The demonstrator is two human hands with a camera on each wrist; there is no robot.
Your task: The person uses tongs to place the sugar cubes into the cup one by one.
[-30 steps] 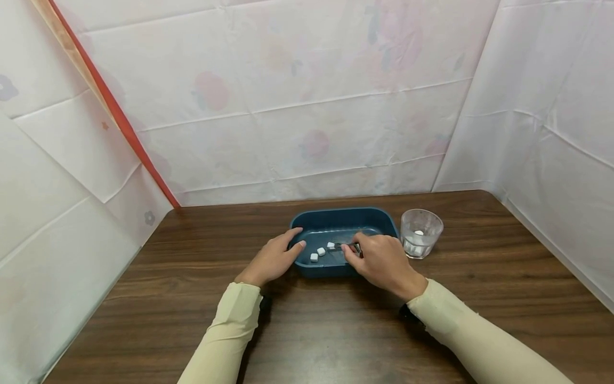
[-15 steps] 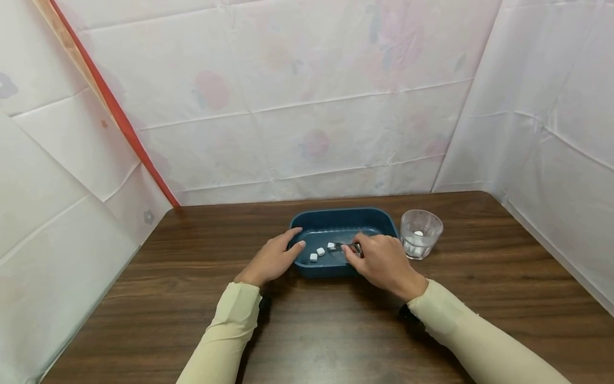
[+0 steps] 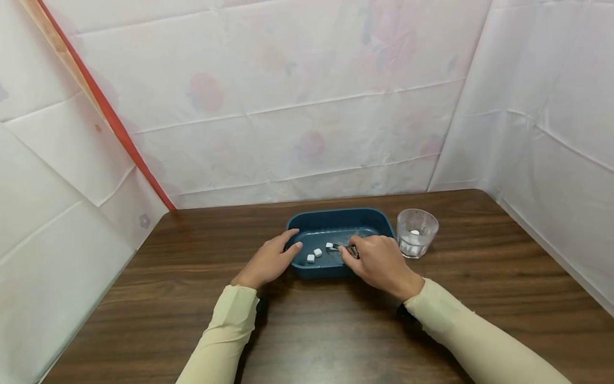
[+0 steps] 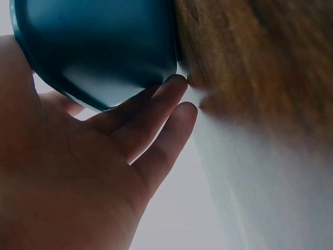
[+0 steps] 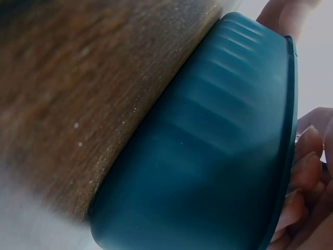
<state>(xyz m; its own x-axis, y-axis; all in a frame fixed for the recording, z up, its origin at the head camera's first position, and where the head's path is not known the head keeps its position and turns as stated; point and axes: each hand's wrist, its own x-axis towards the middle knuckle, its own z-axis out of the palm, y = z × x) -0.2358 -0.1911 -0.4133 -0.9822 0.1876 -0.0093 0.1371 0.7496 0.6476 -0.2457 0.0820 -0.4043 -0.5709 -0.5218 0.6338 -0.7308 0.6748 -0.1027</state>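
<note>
At the left, my left hand (image 3: pixel 264 262) holds the end of the blue tray (image 3: pixel 321 272), thumb and forefinger over the rim, the other fingers spread along the outer wall. If that hold went slack, a push from the other side could slide the tray on the desk (image 3: pixel 316 330). Inside, on the floor towards my side, lie the first white cube (image 3: pixel 310 258) and the second white cube (image 3: pixel 317 253), close together; a sweep too far left might knock them. Next along is the third white cube (image 3: pixel 329 246), right at the tip of the tweezers (image 3: pixel 354 250); I can't tell whether the tips have closed around it. Gripped by an edge, or squeezed too hard, it could shoot out sideways. My right hand (image 3: pixel 381 262) pinches the tweezers between thumb and curled fingers, just inside the tray's right half. Last, beyond the tray's right end and near my knuckles, stands the glass (image 3: pixel 424 234) with white pieces (image 3: pixel 414 233) in it; a wide elbow or wrist could tip it.
</note>
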